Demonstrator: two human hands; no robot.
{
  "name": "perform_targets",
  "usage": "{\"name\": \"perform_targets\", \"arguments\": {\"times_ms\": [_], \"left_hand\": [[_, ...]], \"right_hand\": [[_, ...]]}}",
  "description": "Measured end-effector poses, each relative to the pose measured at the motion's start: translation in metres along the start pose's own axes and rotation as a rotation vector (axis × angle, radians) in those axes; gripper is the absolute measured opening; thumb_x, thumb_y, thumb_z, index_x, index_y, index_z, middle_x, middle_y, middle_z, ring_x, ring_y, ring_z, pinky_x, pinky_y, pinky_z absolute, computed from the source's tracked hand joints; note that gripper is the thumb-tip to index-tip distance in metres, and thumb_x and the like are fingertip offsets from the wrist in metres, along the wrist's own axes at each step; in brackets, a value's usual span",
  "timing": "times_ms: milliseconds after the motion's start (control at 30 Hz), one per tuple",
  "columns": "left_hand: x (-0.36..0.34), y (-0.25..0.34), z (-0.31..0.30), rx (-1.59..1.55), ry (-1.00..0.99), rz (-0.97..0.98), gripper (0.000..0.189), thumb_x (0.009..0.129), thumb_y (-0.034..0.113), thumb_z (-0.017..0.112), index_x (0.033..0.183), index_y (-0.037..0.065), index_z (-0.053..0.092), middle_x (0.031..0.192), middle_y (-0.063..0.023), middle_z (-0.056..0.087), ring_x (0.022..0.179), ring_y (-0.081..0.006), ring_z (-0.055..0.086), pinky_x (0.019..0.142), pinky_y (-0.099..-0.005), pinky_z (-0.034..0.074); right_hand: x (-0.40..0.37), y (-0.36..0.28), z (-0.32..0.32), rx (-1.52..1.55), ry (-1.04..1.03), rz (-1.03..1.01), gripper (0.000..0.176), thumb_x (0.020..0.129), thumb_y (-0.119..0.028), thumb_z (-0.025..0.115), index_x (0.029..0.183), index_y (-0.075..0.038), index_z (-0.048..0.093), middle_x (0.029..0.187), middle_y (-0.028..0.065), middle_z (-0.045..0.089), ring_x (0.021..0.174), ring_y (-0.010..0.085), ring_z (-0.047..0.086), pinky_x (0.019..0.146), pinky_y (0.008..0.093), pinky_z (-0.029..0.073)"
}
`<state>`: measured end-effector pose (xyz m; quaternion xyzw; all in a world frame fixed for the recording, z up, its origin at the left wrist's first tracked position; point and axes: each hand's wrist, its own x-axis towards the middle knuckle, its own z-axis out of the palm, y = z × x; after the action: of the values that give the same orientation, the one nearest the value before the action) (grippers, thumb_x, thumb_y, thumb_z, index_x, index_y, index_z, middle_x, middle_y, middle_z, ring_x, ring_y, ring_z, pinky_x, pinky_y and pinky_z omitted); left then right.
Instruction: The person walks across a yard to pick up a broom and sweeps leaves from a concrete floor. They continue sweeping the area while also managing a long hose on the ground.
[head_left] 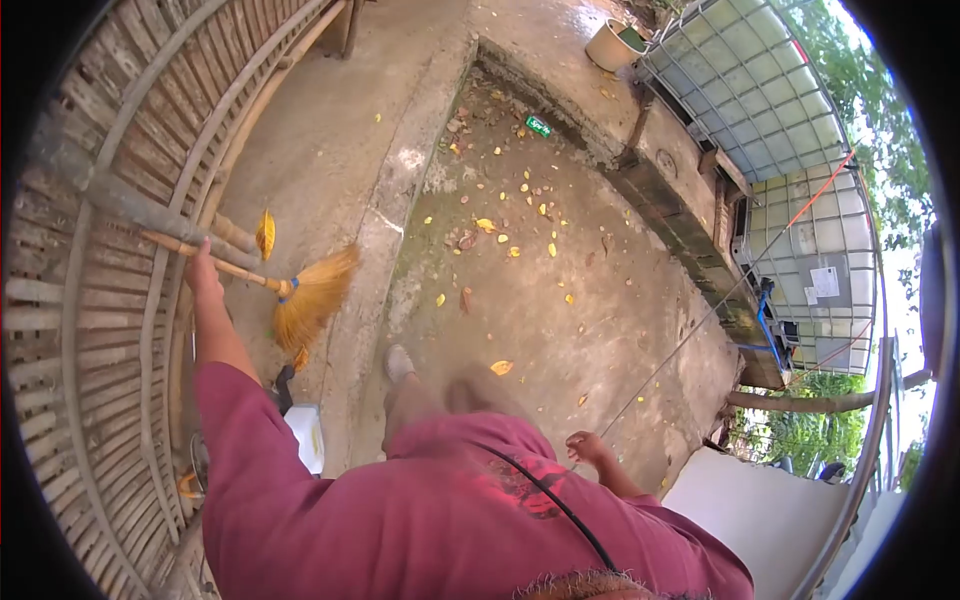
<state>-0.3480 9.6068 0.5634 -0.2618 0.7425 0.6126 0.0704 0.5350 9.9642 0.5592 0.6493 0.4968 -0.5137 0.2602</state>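
Observation:
My left hand (204,272) is wrapped round the handle of a soft broom (315,298), held out to the left beside the bamboo slat wall. The broom's golden bristles fan out to the right over the concrete, with a blue binding where they meet the handle. A yellow leaf (265,235) shows just above the handle. My right hand (588,447) hangs low by my right side, its fingers curled in, with nothing seen in them. A thin cord (665,368) passes close by that hand in this view.
Scattered leaves (485,225) and a green packet (538,126) lie on the sunken concrete floor. A raised edge (395,190) runs along its left. Caged water tanks (745,90) stand on a block ledge at right, near a planter (612,47). A white container (304,437) sits at lower left.

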Motion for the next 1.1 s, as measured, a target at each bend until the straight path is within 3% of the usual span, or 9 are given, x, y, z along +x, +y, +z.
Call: {"name": "perform_targets", "arguments": {"times_ms": [67, 233, 367, 467, 533, 633, 767, 967, 1100], "left_hand": [[0.018, 0.006, 0.015, -0.044, 0.012, -0.063, 0.078, 0.085, 0.038, 0.079, 0.136, -0.014, 0.050, 0.143, -0.0251, 0.051, 0.134, -0.0319, 0.049, 0.111, -0.0406, 0.039], [0.060, -0.040, 0.007, -0.155, -0.040, 0.013, 0.060, 0.099, 0.032, 0.064, 0.134, -0.015, 0.052, 0.138, -0.0253, 0.057, 0.131, -0.0330, 0.054, 0.107, -0.0417, 0.044], [-0.063, -0.035, 0.023, 0.161, -0.150, 0.189, 0.034, 0.098, 0.034, 0.063, 0.100, 0.001, 0.071, 0.098, -0.0101, 0.074, 0.089, -0.0184, 0.066, 0.087, -0.0311, 0.047], [-0.150, -0.058, 0.067, 0.361, -0.265, 0.283, 0.034, 0.097, 0.033, 0.064, 0.088, 0.001, 0.064, 0.081, -0.0036, 0.065, 0.078, -0.0134, 0.059, 0.072, -0.0304, 0.047], [-0.228, -0.022, 0.105, 0.355, -0.389, 0.383, 0.030, 0.095, 0.029, 0.066, 0.083, 0.002, 0.063, 0.070, -0.0059, 0.059, 0.068, -0.0131, 0.053, 0.064, -0.0357, 0.043], [-0.276, -0.020, 0.147, 0.542, -0.564, 0.710, 0.025, 0.090, 0.027, 0.068, 0.080, 0.005, 0.061, 0.069, -0.0144, 0.060, 0.065, -0.0286, 0.060, 0.061, -0.0418, 0.045], [-0.347, 0.025, 0.193, 0.635, -0.811, 0.916, 0.015, 0.087, 0.024, 0.068, 0.088, 0.010, 0.061, 0.078, -0.0122, 0.066, 0.071, -0.0372, 0.065, 0.064, -0.0489, 0.052], [-0.340, 0.048, 0.197, 0.509, -0.818, 1.308, 0.014, 0.088, 0.019, 0.065, 0.086, 0.008, 0.058, 0.068, -0.0079, 0.060, 0.065, -0.0328, 0.064, 0.060, -0.0446, 0.051], [-0.323, 0.086, 0.184, 0.610, -0.726, 1.402, 0.011, 0.087, 0.016, 0.067, 0.087, 0.010, 0.058, 0.084, -0.0084, 0.061, 0.083, -0.0307, 0.063, 0.073, -0.0456, 0.050]], "right_hand": [[0.005, -0.015, -0.020, -0.032, 0.028, 0.030, 0.019, 0.091, -0.019, 0.066, 0.105, -0.005, 0.070, 0.083, 0.0091, 0.071, 0.068, 0.0180, 0.066, 0.057, 0.0303, 0.053], [0.054, -0.126, -0.062, -0.203, 0.033, 0.019, 0.018, 0.089, -0.017, 0.064, 0.099, -0.004, 0.072, 0.078, 0.0077, 0.070, 0.067, 0.0166, 0.068, 0.056, 0.0320, 0.055], [0.112, -0.271, -0.066, -0.446, 0.047, -0.549, 0.018, 0.092, -0.017, 0.064, 0.098, -0.001, 0.071, 0.076, 0.0079, 0.071, 0.066, 0.0152, 0.068, 0.062, 0.0300, 0.055], [0.073, -0.441, -0.020, -0.137, -0.234, -0.638, 0.025, 0.100, -0.022, 0.060, 0.114, -0.001, 0.063, 0.078, 0.0081, 0.067, 0.068, 0.0150, 0.066, 0.064, 0.0276, 0.053], [0.012, -0.543, 0.011, -0.105, -0.463, -0.706, 0.034, 0.104, -0.031, 0.057, 0.119, 0.000, 0.061, 0.079, 0.0085, 0.067, 0.070, 0.0157, 0.067, 0.066, 0.0284, 0.055], [-0.084, -0.652, 0.034, -0.267, -0.772, -0.709, 0.055, 0.107, -0.048, 0.039, 0.126, -0.001, 0.061, 0.079, 0.0110, 0.068, 0.071, 0.0193, 0.069, 0.067, 0.0311, 0.057], [-0.154, -0.700, 0.042, -0.706, -0.909, -0.713, 0.064, 0.103, -0.063, 0.037, 0.122, -0.009, 0.067, 0.087, 0.0123, 0.069, 0.078, 0.0219, 0.069, 0.071, 0.0356, 0.058], [-0.225, -0.673, 0.035, -1.044, -0.920, -0.726, 0.055, 0.099, -0.025, 0.058, 0.149, -0.006, 0.043, 0.106, 0.0168, 0.071, 0.090, 0.0225, 0.071, 0.074, 0.0360, 0.055], [-0.250, -0.642, 0.039, -0.874, -0.672, -0.736, 0.049, 0.097, -0.027, 0.058, 0.141, -0.007, 0.050, 0.087, 0.0100, 0.069, 0.080, 0.0207, 0.071, 0.073, 0.0364, 0.055]]}}
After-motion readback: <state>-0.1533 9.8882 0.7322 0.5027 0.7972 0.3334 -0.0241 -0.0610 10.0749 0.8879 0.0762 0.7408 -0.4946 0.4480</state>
